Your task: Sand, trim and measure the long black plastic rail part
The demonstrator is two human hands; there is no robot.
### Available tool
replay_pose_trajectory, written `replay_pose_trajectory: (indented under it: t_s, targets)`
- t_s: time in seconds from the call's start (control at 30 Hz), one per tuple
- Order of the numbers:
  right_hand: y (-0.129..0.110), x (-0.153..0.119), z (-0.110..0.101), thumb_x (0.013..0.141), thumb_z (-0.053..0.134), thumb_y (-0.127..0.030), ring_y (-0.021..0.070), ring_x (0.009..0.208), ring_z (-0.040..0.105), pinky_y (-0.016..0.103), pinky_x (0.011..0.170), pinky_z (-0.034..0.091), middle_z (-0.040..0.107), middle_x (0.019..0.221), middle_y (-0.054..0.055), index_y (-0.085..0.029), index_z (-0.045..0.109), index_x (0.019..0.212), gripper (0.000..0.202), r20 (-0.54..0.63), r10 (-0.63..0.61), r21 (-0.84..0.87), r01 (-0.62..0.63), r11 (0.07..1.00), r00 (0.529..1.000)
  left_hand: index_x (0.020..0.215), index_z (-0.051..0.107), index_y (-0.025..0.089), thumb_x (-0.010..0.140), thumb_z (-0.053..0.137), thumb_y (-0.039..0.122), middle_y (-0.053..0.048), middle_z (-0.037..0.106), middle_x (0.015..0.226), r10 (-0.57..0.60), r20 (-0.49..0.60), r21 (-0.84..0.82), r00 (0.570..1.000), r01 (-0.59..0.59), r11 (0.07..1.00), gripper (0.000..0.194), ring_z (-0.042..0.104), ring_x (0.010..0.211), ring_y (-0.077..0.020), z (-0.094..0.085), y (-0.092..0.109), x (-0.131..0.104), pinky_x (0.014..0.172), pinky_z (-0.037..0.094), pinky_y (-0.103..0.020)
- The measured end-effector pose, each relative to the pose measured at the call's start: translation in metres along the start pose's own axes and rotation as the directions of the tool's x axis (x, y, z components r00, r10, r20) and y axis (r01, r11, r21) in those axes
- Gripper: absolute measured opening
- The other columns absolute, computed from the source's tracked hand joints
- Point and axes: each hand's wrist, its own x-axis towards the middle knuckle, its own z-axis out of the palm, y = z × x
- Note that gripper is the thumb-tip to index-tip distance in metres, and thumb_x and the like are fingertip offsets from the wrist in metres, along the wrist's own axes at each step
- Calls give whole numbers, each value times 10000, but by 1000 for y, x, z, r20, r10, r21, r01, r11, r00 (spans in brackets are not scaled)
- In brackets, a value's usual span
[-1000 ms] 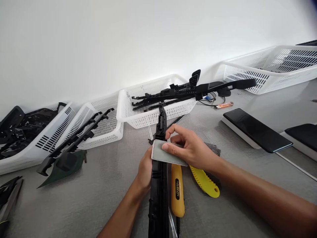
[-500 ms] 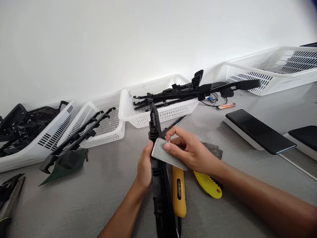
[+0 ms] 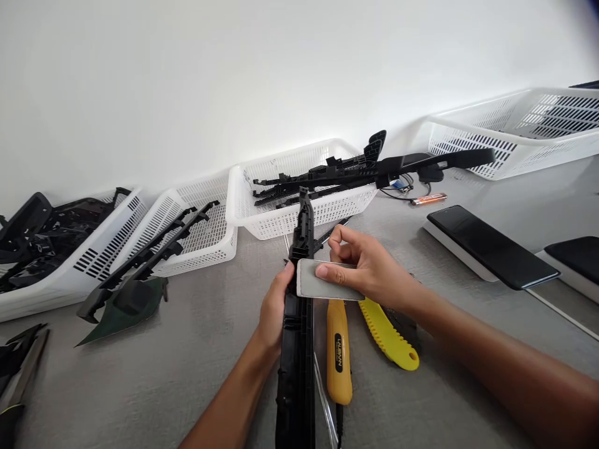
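A long black plastic part (image 3: 296, 349) stands lengthwise in front of me, its narrow tip pointing toward the baskets. My left hand (image 3: 275, 305) grips its left side, thumb near the upper section. Between thumb and fingers, my right hand (image 3: 358, 268) pinches a flat grey pad (image 3: 322, 280), whose left end lies against the part just below its stepped section. Right of the part, a yellow-handled tool (image 3: 339, 355) with a cord rests on the table, beside a yellow serrated piece (image 3: 388, 337). The left hand's fingers are mostly hidden.
White baskets (image 3: 266, 226) line the wall, several with black parts in or across them. A black phone (image 3: 491, 246) lies on a white box at right, near an orange battery-like item (image 3: 429, 199). Black-bladed tools (image 3: 23, 374) lie at far left.
The black part's upper end has shifted right and stands more upright. The right hand and pad have moved slightly right, and the pad has turned nearer to level.
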Motion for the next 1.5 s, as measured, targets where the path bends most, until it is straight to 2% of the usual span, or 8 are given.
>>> replay_pose_trajectory:
  t_s: [0.1, 0.27, 0.43, 0.6, 0.87, 1.13, 1.33, 1.5]
  targets:
    - [0, -1, 1, 819, 902, -555, 85, 600, 329, 224, 522, 263, 375, 670, -98, -243, 401, 863, 592, -22, -14, -15, 14, 1000, 1000, 579, 477, 237, 806, 824, 592, 62, 389, 504, 16, 69, 29, 997, -18, 999, 546, 359, 491, -120, 1, 1, -2, 506, 330, -292]
    - [1, -2, 9, 804, 904, -585, 89, 633, 321, 235, 540, 262, 347, 719, -80, -236, 391, 823, 621, -32, -37, -30, 36, 999, 999, 591, 556, 228, 718, 945, 480, 32, 506, 560, 146, -20, 212, 989, -139, 967, 481, 404, 535, -136, -6, -8, -3, 533, 388, -298]
    - [2, 1, 3, 803, 902, -591, 86, 610, 335, 227, 530, 264, 363, 692, -94, -244, 389, 853, 622, 1, -3, 38, 3, 999, 1000, 556, 457, 238, 778, 841, 646, 76, 317, 452, 32, 96, 29, 995, -35, 999, 603, 267, 440, -97, 6, 9, -3, 459, 284, -274]
    - [1, 0, 1, 801, 904, -584, 79, 590, 313, 229, 506, 249, 358, 701, -92, -245, 373, 838, 631, -34, -20, 40, 21, 999, 999, 548, 399, 242, 737, 857, 636, 88, 312, 464, 12, 153, 34, 988, -18, 999, 633, 235, 427, -71, 10, 13, -2, 443, 241, -250]
    - [-1, -3, 1, 809, 909, -552, 82, 589, 341, 222, 521, 255, 412, 655, -103, -243, 427, 893, 579, 69, 36, 11, -36, 999, 997, 668, 613, 198, 786, 852, 644, 52, 525, 599, 142, -89, 210, 986, -121, 970, 520, 438, 572, -121, -5, 2, -2, 570, 381, -271]
    - [-5, -6, 0, 858, 860, -539, 86, 568, 342, 232, 518, 246, 448, 633, -103, -236, 494, 951, 484, 214, 42, -62, -29, 998, 976, 696, 598, 199, 727, 885, 611, 57, 505, 593, -31, -33, 6, 999, 32, 999, 503, 408, 504, -107, 3, 13, -3, 503, 361, -270]
    - [-6, -9, 4, 903, 820, -486, 93, 595, 360, 245, 548, 269, 445, 658, -92, -222, 564, 971, 374, 329, 37, -139, 10, 990, 944, 591, 529, 204, 731, 857, 649, 49, 467, 538, -52, -20, 34, 998, 53, 998, 571, 363, 472, -90, -1, 16, -1, 443, 280, -249]
    - [-3, -10, 6, 902, 830, -492, 88, 579, 328, 241, 530, 252, 417, 640, -103, -222, 559, 968, 388, 276, 27, -72, -7, 997, 961, 624, 569, 198, 739, 828, 688, 48, 464, 537, -53, 30, 50, 998, 52, 997, 566, 359, 466, -94, 3, 15, -2, 440, 263, -252]
